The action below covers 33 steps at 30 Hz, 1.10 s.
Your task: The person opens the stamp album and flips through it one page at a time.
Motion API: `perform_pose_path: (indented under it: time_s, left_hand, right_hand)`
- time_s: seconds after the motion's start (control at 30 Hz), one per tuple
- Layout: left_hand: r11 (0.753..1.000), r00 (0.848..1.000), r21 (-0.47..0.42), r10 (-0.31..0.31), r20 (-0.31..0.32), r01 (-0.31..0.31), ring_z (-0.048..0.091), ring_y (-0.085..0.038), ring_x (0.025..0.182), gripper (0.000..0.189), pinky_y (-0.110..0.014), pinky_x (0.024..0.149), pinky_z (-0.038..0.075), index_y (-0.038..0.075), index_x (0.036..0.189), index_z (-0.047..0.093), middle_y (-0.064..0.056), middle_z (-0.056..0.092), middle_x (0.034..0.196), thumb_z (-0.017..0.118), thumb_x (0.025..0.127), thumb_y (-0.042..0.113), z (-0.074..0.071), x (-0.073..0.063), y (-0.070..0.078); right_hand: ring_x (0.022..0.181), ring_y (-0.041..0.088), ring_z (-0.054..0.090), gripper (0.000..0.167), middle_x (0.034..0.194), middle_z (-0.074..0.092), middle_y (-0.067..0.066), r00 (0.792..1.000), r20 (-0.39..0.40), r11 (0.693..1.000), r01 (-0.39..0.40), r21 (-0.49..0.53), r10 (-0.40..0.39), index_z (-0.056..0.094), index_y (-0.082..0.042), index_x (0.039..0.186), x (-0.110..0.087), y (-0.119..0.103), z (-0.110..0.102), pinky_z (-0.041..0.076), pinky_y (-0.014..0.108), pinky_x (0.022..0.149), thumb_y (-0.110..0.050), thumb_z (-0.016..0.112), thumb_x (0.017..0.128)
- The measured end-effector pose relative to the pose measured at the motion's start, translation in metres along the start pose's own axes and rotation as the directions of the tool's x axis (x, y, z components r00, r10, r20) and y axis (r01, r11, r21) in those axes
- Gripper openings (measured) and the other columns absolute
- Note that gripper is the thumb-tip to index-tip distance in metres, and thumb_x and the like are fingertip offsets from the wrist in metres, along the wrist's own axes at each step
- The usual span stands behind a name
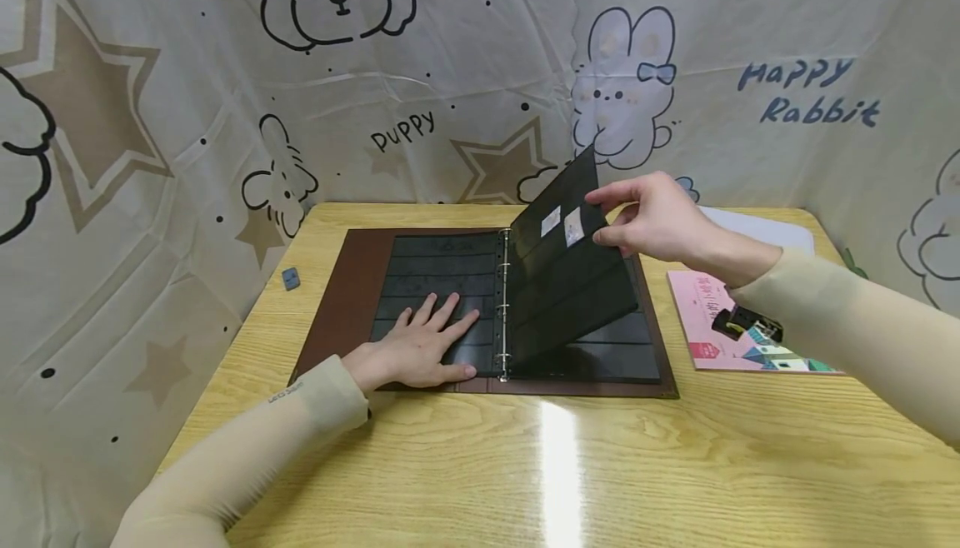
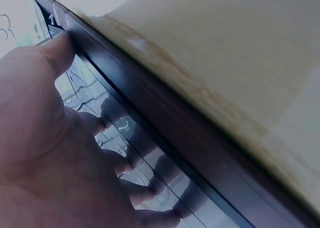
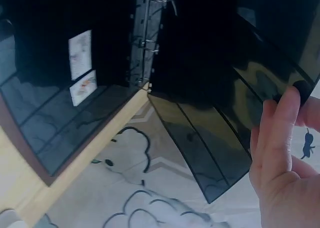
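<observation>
The near-left beige sleeve [image 1: 255, 440] extends over the wooden table [image 1: 435, 473] to the left hand [image 1: 423, 348], which rests palm-down with fingers spread, grasping nothing, on the left black page [image 1: 442, 265] of the open brown binder [image 1: 341, 290], located mid-table. The right hand [image 1: 656, 219] pinches the free outer edge of a raised black page [image 1: 562, 290], tilted up right of the metal rings [image 1: 504, 311]; a pink booklet [image 1: 697, 306] lies to the binder's right, a small blue-gray object [image 1: 290, 278] to its left.
</observation>
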<state>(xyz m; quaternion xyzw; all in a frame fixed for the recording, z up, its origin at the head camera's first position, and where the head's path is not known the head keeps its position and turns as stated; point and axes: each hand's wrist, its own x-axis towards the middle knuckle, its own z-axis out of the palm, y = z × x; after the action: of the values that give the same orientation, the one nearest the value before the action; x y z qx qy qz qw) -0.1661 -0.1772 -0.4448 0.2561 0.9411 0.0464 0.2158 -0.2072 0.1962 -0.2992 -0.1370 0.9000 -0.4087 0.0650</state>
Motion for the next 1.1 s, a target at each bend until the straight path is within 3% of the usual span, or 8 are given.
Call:
perform_pose_path:
  time_s: [0.3,0.43,0.53,0.73,0.9,1.0,1.1]
  left_hand:
    - [0.999,1.000,-0.047,0.017,-0.006,-0.017,0.010,-0.052,0.176,0.096,-0.079,0.135,0.023,0.026,0.182,0.023,-0.017,0.010,0.191,0.066,0.107,0.066,-0.012,0.001,-0.004]
    - [0.994,0.996,-0.098,0.037,-0.077,-0.044,0.020,-0.051,0.175,0.095,-0.071,0.137,0.027,0.019,0.181,0.027,-0.021,0.020,0.189,0.068,0.108,0.062,-0.032,0.001,-0.003]
    - [0.988,0.978,-0.113,0.078,-0.191,-0.101,0.030,-0.046,0.173,0.092,-0.065,0.138,0.031,0.013,0.180,0.029,-0.022,0.028,0.186,0.069,0.109,0.057,-0.054,0.000,0.002]
    - [0.960,0.912,-0.192,0.116,-0.394,-0.205,0.053,-0.034,0.162,0.084,-0.057,0.133,0.043,0.016,0.179,0.033,-0.013,0.046,0.180,0.067,0.111,0.051,-0.107,-0.003,0.020]
    - [0.918,0.889,-0.307,0.095,-0.448,-0.252,0.061,-0.032,0.156,0.076,-0.056,0.124,0.053,0.023,0.178,0.035,-0.012,0.055,0.174,0.063,0.113,0.051,-0.138,0.000,0.036]
    - [0.890,0.884,-0.352,0.108,-0.454,-0.289,0.063,-0.031,0.154,0.073,-0.053,0.123,0.055,0.024,0.178,0.035,-0.012,0.057,0.172,0.060,0.115,0.049,-0.148,0.006,0.045]
    - [0.880,0.878,-0.360,0.121,-0.462,-0.311,0.066,-0.030,0.151,0.069,-0.053,0.123,0.055,0.026,0.179,0.034,-0.013,0.061,0.169,0.056,0.117,0.048,-0.155,0.011,0.052]
  right_hand:
    - [0.068,0.006,0.070,0.057,0.139,0.070,0.027,0.999,0.012,0.997,0.053,0.055,-0.053,0.069,-0.003,0.151,0.009,-0.022,0.010,0.060,0.025,0.062,-0.003,0.083,0.096]
    - [0.072,0.003,0.070,0.061,0.137,0.068,0.025,0.997,0.014,0.989,0.079,0.125,-0.081,0.067,-0.005,0.154,0.011,-0.027,0.015,0.061,0.028,0.062,-0.001,0.082,0.095]
    - [0.073,0.002,0.071,0.065,0.135,0.068,0.023,0.995,0.008,0.981,0.094,0.170,-0.097,0.065,-0.006,0.157,0.014,-0.030,0.019,0.061,0.029,0.061,-0.001,0.083,0.095]
    - [0.085,-0.003,0.076,0.072,0.142,0.071,0.026,0.994,0.010,0.967,0.101,0.235,-0.106,0.057,-0.007,0.163,0.017,-0.037,0.026,0.064,0.029,0.065,-0.004,0.082,0.096]
    - [0.094,-0.004,0.077,0.068,0.146,0.071,0.026,0.993,0.026,0.959,0.104,0.265,-0.115,0.057,-0.006,0.163,0.019,-0.042,0.032,0.066,0.027,0.071,-0.007,0.081,0.099]
    - [0.096,-0.003,0.078,0.065,0.150,0.071,0.026,0.991,0.038,0.952,0.110,0.287,-0.126,0.058,-0.003,0.161,0.021,-0.043,0.037,0.067,0.027,0.073,-0.008,0.080,0.101]
    - [0.099,-0.001,0.079,0.062,0.152,0.070,0.025,0.989,0.051,0.944,0.117,0.309,-0.139,0.060,-0.001,0.160,0.022,-0.045,0.042,0.069,0.030,0.075,-0.010,0.080,0.102]
